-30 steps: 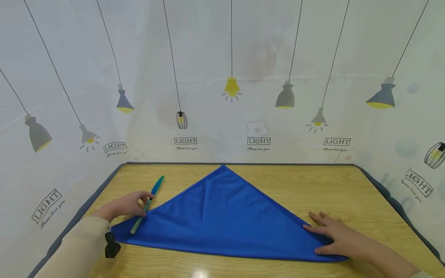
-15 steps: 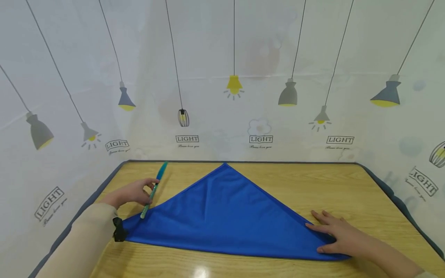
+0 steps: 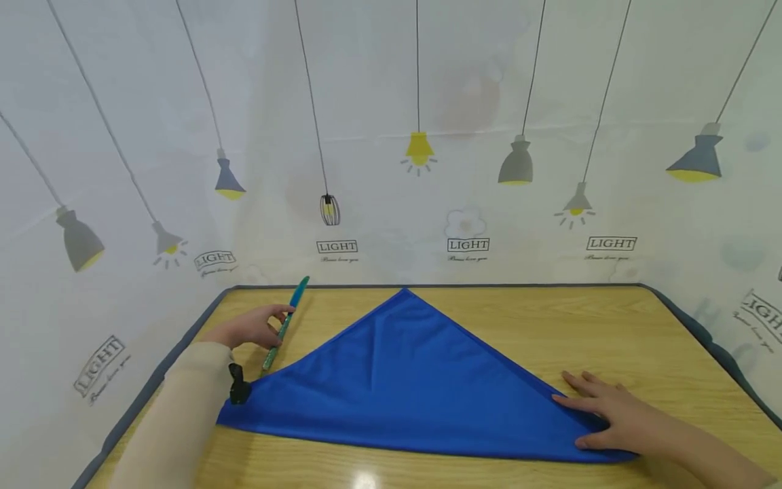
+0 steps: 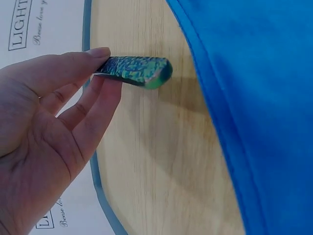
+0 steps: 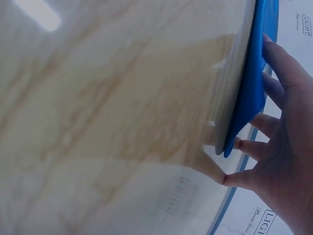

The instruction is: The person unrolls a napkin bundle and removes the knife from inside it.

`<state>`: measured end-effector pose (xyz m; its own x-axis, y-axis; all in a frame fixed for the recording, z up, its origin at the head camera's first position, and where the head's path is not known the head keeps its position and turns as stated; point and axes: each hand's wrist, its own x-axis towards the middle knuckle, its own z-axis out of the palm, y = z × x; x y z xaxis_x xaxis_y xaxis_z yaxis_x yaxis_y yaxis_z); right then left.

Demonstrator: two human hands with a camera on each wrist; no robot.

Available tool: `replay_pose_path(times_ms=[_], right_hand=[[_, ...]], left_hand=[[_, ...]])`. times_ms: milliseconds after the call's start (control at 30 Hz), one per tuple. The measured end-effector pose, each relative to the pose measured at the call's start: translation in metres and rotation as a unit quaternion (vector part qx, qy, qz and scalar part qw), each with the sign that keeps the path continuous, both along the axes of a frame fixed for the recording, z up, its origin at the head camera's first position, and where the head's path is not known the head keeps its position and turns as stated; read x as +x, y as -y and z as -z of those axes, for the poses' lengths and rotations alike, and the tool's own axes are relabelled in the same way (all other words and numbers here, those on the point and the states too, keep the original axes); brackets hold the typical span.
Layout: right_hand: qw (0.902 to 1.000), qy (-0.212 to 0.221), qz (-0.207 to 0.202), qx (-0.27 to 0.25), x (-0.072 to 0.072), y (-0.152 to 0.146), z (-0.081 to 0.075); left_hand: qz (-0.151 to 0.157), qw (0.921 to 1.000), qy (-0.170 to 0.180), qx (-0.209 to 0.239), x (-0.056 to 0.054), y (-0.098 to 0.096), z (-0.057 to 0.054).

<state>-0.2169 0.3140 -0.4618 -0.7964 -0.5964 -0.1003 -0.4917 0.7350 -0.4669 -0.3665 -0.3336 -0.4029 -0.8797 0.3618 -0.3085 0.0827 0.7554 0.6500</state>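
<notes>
A blue cloth (image 3: 421,387) lies folded into a triangle, its long edge towards me and its peak at the table's back edge. My left hand (image 3: 250,327) pinches a knife (image 3: 271,356) with a blue-teal blade and a speckled green handle. The knife is slanted, blade tip pointing away, beside the cloth's left slope. In the left wrist view, the thumb and fingers grip the knife handle (image 4: 142,71) over bare wood, apart from the cloth. My right hand (image 3: 617,414) rests with spread fingers on the cloth's right corner; in the right wrist view its fingers (image 5: 288,68) touch the blue edge.
A wooden table (image 3: 537,319) with a dark border carries the cloth. Behind it and at both sides stands a white sheet (image 3: 379,81) printed with lamps. A black device (image 3: 238,386) sits at my left wrist, over the cloth's left end.
My left hand has carried the knife away from me and slightly right, off the cloth's left end. My right hand stays on the right corner. The view shifts slightly.
</notes>
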Motion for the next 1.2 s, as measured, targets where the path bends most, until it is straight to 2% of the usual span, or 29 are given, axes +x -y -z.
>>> replay_pose_path(times_ms=[100,233,500,733,967,1100,1200], right_hand=[[1.0,0.003,0.003,-0.006,0.002,-0.003,0.001],[0.9998,0.007,0.01,-0.018,0.005,-0.012,0.002],[0.9997,0.001,0.016,-0.017,0.008,-0.021,-0.002],[0.9996,0.016,0.021,-0.008,0.001,-0.009,-0.006],[0.9993,0.025,0.027,-0.008,0.001,-0.003,-0.006],[0.9993,0.024,0.028,-0.009,0.001,-0.002,-0.005],[0.9991,0.028,0.031,-0.013,0.003,-0.002,-0.004]], left_hand=[[-0.005,0.9999,0.006,-0.011,-0.003,-0.006,0.001],[-0.01,0.9992,0.013,-0.035,-0.013,-0.015,0.007],[-0.009,0.9988,0.019,-0.043,-0.032,-0.026,0.016],[-0.014,0.9967,0.018,-0.077,-0.031,-0.015,0.016],[-0.001,0.9944,0.009,-0.105,-0.032,-0.01,0.019],[0.007,0.9924,-0.001,-0.123,-0.029,-0.009,0.019],[0.017,0.9927,-0.007,-0.119,-0.026,-0.01,0.018]])
